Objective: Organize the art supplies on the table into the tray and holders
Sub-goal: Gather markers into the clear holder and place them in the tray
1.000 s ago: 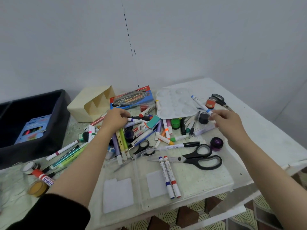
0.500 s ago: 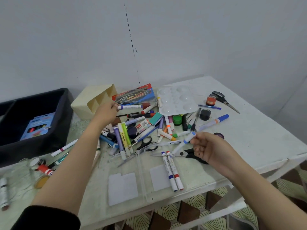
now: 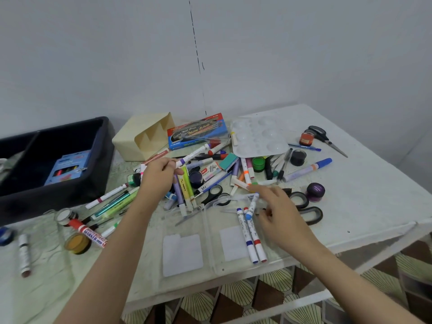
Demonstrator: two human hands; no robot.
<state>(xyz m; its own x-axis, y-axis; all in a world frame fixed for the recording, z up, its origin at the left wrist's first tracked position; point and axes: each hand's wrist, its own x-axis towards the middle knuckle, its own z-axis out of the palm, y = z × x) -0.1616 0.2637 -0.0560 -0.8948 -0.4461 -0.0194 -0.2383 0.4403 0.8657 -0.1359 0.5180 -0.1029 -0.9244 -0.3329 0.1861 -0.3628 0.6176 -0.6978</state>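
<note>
at the far left a black bin (image 3: 70,183) holds a blue pen box (image 3: 67,164), and a cream holder (image 3: 140,141) lies tipped on its side just behind the left hand (image 3: 161,176), which pinches a white marker with a purple band (image 3: 194,155). the clear tray (image 3: 233,268) at the near edge has two white markers (image 3: 251,239) side by side in its right compartment. the right hand (image 3: 278,216) hovers beside them, fingers curled on a light-blue-capped marker (image 3: 251,206) held over that compartment's far end.
</note>
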